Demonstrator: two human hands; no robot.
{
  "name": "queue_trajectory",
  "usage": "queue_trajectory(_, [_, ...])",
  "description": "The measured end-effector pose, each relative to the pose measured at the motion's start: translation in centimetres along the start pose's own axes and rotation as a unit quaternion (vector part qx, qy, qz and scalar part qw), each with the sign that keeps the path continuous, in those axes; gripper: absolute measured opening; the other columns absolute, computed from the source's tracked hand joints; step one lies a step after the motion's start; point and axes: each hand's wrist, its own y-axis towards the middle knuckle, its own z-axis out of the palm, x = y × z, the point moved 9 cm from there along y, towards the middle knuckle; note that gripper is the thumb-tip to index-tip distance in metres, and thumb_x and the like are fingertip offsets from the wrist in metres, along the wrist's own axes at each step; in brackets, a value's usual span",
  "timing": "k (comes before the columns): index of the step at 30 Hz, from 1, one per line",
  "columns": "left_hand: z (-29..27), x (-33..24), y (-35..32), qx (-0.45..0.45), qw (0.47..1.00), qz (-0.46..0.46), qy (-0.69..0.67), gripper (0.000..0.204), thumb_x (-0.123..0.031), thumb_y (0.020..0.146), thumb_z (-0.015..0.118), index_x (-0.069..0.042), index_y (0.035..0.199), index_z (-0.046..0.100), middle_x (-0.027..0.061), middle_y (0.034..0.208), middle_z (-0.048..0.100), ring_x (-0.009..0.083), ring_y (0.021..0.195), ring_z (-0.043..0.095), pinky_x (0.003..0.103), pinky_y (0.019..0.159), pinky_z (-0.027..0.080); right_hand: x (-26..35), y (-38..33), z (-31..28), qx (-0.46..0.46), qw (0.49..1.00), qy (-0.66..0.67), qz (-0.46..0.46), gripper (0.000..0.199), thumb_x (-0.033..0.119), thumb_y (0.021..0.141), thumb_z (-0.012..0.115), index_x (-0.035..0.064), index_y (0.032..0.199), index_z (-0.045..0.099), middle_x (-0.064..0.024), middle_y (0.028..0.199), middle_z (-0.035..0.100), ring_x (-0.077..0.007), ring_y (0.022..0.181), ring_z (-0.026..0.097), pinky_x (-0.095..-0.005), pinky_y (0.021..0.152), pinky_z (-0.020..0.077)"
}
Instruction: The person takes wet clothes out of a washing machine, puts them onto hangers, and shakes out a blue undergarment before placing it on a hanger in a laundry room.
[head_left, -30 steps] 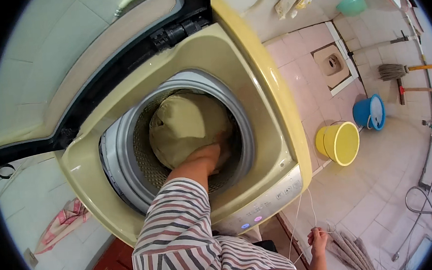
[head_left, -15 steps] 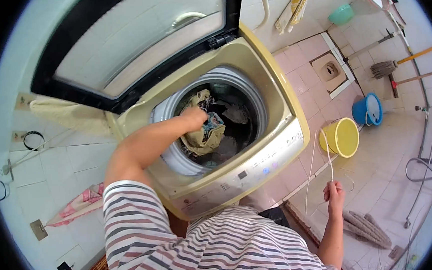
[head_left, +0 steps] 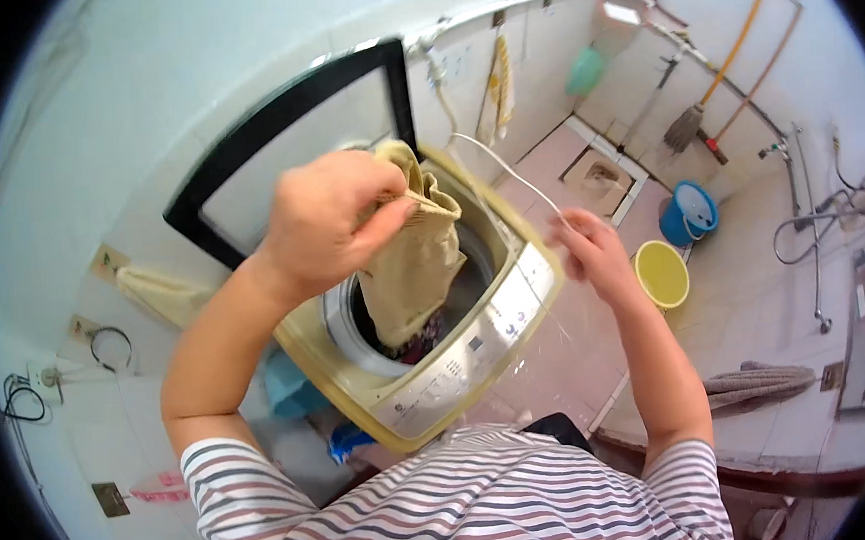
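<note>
My left hand [head_left: 333,212] is raised above the washing machine [head_left: 427,411], its fingers closed on the gathered top edge of a khaki garment [head_left: 413,271]. The cloth hangs down into the round drum opening. Which kind of garment it is, I cannot tell. Dark patterned laundry [head_left: 420,343] shows in the drum below it. To the right of the machine, my right hand [head_left: 592,251], a little blurred, is closed on a thin white clothes hanger [head_left: 511,169]. The hanger's far end reaches close to the garment, over the machine's right rim.
Behind the drum stands the raised black-framed lid [head_left: 286,110]. A yellow bucket [head_left: 661,272] and a blue bucket [head_left: 687,214] sit on the floor at right. Mops [head_left: 686,130] lean against the wall near a floor toilet [head_left: 598,173]. A blue basin [head_left: 293,385] is left of the machine.
My left hand has risen out of the drum with the khaki garment. My right hand has moved up and left with the hanger, toward the machine. The view has shifted.
</note>
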Motion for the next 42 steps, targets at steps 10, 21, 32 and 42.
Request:
queue_trajectory(10, [-5.0,-19.3,17.0,-0.113,0.956,0.112,-0.245,0.013,-0.005,0.086,0.054,0.002,0.096,0.059,0.0043,0.084,0.06,0.0073,0.072,0.056,0.02,0.068,0.046,8.3,-1.0,-8.3,0.083,0.983,0.161,-0.009,0.038,0.041,0.088,0.05,0.0047,0.099,0.052,-0.0067,0.083,0.059,-0.0076,0.042,0.036,-0.021,0.038,0.0294])
queue_trajectory(21, [12.6,-31.6,30.4,0.025,0.943,0.134,-0.305,0.027,0.001,0.075,0.048,0.004,0.098,0.06,0.0037,0.081,0.06,0.007,0.072,0.054,0.02,0.068,0.045,4.4,-24.9,-27.9,-0.171,0.944,0.282,-0.011,0.025,0.032,0.087,0.055,0.0085,0.086,0.05,-0.0005,0.07,0.051,-0.0048,0.041,0.034,-0.0184,0.034,0.0218])
queue_trajectory(32, [21.2,-46.2,35.8,-0.102,0.939,0.206,-0.256,0.018,-0.014,0.076,0.052,-0.008,0.087,0.064,0.011,0.073,0.064,0.0272,0.069,0.062,0.035,0.066,0.048,1.3,-32.0,-35.3,-0.189,0.921,0.33,-0.082,0.024,0.03,0.09,0.051,0.006,0.087,0.05,-0.0035,0.073,0.055,-0.005,0.038,0.029,-0.0209,0.035,0.0169])
queue_trajectory(42, [27.1,-39.9,34.3,-0.17,0.962,0.175,-0.122,0.015,-0.018,0.077,0.052,-0.01,0.078,0.064,0.0099,0.079,0.06,0.0302,0.082,0.056,0.04,0.068,0.043,-6.7,-33.1,-43.1,-0.492,0.842,-0.212,0.063,0.021,0.015,0.077,0.056,0.0007,0.091,0.049,-0.021,0.08,0.062,-0.0354,0.074,0.061,-0.0397,0.061,0.0489])
